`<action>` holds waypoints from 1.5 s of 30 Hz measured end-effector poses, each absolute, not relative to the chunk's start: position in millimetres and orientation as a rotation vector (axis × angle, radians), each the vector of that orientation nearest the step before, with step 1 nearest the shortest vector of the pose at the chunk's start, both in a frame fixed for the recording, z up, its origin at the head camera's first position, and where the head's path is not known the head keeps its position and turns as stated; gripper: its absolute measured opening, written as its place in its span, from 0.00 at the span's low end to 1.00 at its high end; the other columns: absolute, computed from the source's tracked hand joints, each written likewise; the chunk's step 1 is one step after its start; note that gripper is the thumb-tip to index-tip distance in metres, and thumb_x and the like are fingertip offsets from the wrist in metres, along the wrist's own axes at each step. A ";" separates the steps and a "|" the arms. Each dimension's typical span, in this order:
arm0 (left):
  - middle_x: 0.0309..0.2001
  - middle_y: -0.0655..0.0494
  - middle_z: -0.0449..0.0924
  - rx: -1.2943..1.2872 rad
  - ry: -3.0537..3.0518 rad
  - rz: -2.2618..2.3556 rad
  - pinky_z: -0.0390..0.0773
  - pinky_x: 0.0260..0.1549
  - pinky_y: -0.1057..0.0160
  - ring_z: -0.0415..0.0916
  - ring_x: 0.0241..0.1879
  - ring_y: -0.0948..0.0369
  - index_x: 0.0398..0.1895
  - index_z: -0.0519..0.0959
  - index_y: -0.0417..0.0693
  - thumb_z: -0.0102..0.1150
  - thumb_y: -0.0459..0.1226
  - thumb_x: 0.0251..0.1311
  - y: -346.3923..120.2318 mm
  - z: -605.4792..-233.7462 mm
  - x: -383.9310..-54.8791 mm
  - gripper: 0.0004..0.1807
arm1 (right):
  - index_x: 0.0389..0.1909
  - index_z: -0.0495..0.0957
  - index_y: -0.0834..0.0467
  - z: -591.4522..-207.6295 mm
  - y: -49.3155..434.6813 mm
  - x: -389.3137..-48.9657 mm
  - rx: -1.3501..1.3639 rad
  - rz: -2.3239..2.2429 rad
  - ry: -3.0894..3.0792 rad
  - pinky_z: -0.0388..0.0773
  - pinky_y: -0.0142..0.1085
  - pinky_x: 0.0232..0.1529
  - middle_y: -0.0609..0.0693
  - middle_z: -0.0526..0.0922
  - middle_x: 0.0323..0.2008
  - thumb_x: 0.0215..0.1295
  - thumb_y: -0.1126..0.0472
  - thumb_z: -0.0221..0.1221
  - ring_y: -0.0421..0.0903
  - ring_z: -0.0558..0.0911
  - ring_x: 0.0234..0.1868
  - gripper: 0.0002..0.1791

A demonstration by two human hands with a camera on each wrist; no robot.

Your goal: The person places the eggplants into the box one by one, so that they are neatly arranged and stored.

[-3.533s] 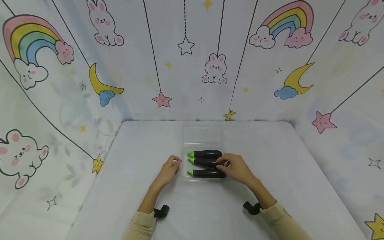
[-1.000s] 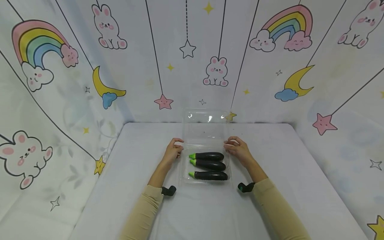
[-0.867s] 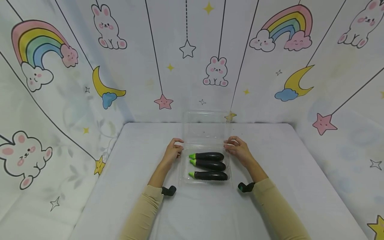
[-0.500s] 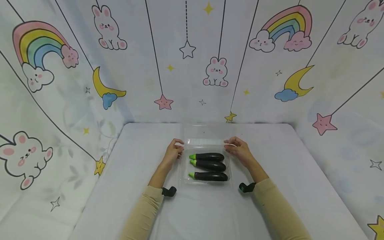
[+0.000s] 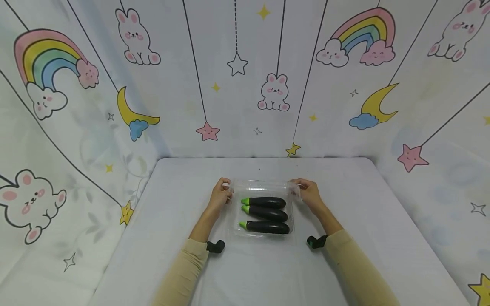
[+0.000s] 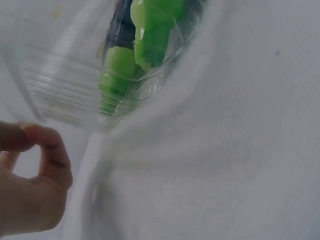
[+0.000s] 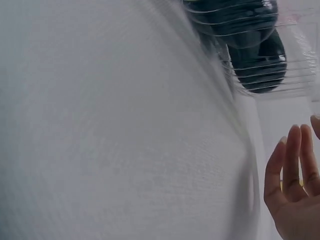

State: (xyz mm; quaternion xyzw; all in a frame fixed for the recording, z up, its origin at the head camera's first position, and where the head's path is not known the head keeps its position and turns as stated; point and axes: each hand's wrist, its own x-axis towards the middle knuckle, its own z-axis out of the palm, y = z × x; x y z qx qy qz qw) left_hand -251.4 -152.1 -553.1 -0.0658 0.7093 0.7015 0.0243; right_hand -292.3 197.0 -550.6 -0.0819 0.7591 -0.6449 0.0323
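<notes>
A clear plastic clamshell box (image 5: 237,227) lies on the white table. Three toy-like eggplants lie crosswise inside: a far one (image 5: 268,202), a middle one (image 5: 267,213) and a near one (image 5: 268,227), green stems to the left. The box's lid (image 5: 264,184) is raised and tilted over the far side. My left hand (image 5: 219,199) pinches the lid's left side, thumb and forefinger tips meeting in the left wrist view. At the right side my right hand (image 5: 311,196) holds the lid's corner; in the right wrist view its other fingers (image 7: 292,160) stretch up, and the thumb is cut off.
The white table (image 5: 352,199) reaches to a curtain (image 5: 160,63) printed with rabbits, rainbows and stars at the back and sides. A black wrist camera is strapped at each sleeve.
My right hand has left the middle eggplant and gone to the box's far right side, my left hand to the far left. The lid was raised, then swung down toward me.
</notes>
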 end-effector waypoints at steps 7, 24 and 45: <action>0.39 0.47 0.72 -0.210 2.305 2.184 0.66 0.27 0.66 0.67 0.31 0.58 0.46 0.73 0.43 0.53 0.27 0.70 -149.4 -556.6 -249.7 0.06 | 0.41 0.80 0.78 -530.7 190.0 -277.7 -0.379 -1.897 2.478 0.77 0.26 0.44 0.71 0.83 0.54 0.71 0.76 0.57 0.45 0.82 0.52 0.07; 0.37 0.39 0.72 -0.194 2.288 2.324 0.70 0.25 0.66 0.67 0.28 0.59 0.40 0.69 0.21 0.44 0.13 0.51 -142.9 -558.5 -238.5 0.12 | 0.53 0.86 0.54 -553.5 199.8 -268.6 -0.490 -1.573 2.744 0.83 0.45 0.46 0.55 0.86 0.55 0.73 0.63 0.60 0.59 0.86 0.51 0.12; 0.44 0.48 0.77 -0.350 2.224 2.308 0.73 0.32 0.67 0.72 0.33 0.63 0.62 0.67 0.36 0.48 0.35 0.79 -141.5 -559.0 -232.1 0.15 | 0.62 0.76 0.72 -531.9 202.5 -263.3 -0.161 -1.626 2.358 0.86 0.41 0.47 0.68 0.82 0.55 0.80 0.59 0.55 0.51 0.87 0.47 0.21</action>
